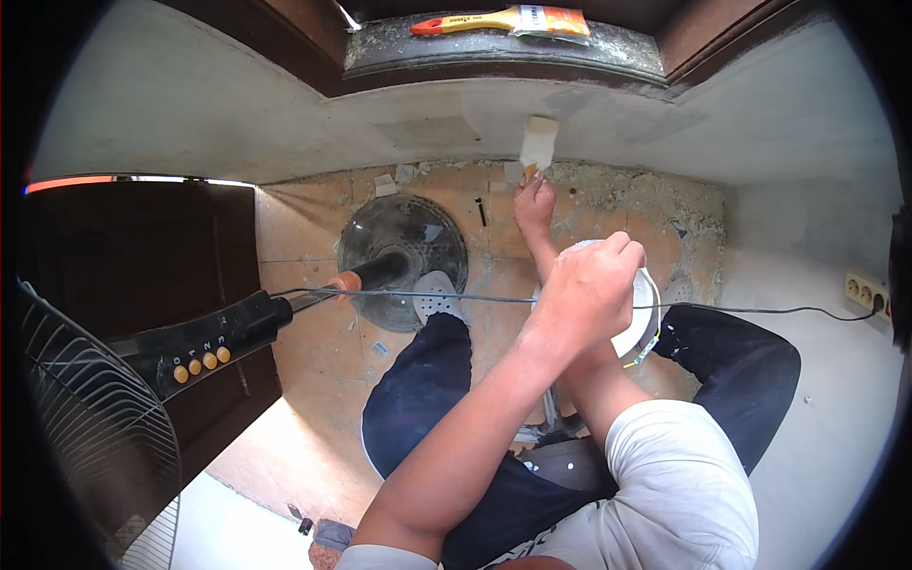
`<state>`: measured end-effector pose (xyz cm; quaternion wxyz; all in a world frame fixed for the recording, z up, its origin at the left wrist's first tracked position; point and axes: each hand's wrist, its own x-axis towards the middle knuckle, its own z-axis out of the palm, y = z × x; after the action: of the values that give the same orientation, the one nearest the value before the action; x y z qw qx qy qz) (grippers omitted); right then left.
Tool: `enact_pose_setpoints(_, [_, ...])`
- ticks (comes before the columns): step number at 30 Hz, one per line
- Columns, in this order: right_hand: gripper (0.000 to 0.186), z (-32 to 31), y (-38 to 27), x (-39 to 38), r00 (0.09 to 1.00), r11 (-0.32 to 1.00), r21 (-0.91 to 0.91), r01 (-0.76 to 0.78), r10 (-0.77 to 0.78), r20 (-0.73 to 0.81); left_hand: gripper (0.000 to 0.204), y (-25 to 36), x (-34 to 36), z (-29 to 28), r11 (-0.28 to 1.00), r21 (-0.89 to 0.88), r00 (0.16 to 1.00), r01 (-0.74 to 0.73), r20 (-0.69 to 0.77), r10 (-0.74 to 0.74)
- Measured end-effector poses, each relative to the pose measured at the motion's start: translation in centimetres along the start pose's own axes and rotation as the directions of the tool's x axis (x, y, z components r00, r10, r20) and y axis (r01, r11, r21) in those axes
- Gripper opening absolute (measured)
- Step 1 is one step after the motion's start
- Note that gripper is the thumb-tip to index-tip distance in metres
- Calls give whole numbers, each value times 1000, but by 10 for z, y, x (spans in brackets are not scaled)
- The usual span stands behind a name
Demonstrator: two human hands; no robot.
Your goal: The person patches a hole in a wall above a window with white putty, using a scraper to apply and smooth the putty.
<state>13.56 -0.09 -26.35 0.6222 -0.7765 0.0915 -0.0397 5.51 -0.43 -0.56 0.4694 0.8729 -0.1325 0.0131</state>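
Observation:
My forearms cross, the left one over the right. My right hand (pixel 535 204) grips a paintbrush (pixel 539 141) by its yellowish handle, with the pale, wide head against the lower part of the wall (pixel 408 133). Closer to me, my left hand (pixel 594 285) is closed at the top of a white bucket (pixel 635 332). That hand and arm hide much of the bucket and whatever is inside it. A thin handle with a yellow-green piece hangs along the bucket's right side.
A fan (pixel 104 427) stands at left on a round black base (pixel 404 237). Its cord (pixel 760 309) stretches across to a wall socket (pixel 866 293). Another paintbrush (pixel 503 21), partly wrapped, lies on the window ledge (pixel 608 57). Debris (pixel 655 195) lines the tiled floor's far edge.

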Motion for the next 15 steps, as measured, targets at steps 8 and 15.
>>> enact_pose_setpoints(8, [38,22,5,24,997,970,-237,53,-65,-43,18,5,2,-2,1000,3,1000,-12,4,12])
enact_pose_setpoints(15, [32,39,60,44,821,801,-415,-430,539,189,18,1,0,0,1000,4,1000,6,4,-6])
